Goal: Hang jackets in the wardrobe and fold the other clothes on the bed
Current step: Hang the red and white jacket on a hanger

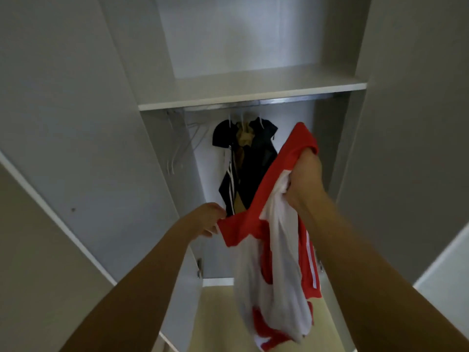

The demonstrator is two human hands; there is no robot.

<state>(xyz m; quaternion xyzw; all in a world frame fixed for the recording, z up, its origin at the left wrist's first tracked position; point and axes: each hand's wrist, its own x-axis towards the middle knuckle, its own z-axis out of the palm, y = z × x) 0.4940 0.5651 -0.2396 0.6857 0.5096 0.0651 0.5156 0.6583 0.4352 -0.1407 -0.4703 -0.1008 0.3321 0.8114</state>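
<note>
Before the open wardrobe (pixel 157 174), at the step of hanging a jacket. Doors swung wide to either side of the wardrobe, leaving a broad mouth; shelf (pixel 253 91) across the top of the hanging bay, rail (pixel 266 101) tucked just beneath its front edge. Dark jackets (pixel 251 158) already on the rail toward the wardrobe's middle, a few bare wire hangers (pixel 182 143) to their left against the wardrobe's side wall, open rail to their right. Red and white jacket (pixel 276 250) held up in front of the wardrobe, below the shelf and overlapping the dark jackets from the camera's side, its bulk drooping toward the wardrobe's floor. Right hand (pixel 304 179) clamped on a bunch of the fabric high up, near collar height; left hand (pixel 206 219) pinching a red edge lower and to the left, the two hands well apart with cloth stretched between. No hanger plainly inside the garment; cannot tell for sure.

Next, probably: free one hand, take a bare hanger from the left, thread the shoulders, hook onto the rail. Tight spot likely the shelf's front edge just above the rail; hook needs to pass under it.
</note>
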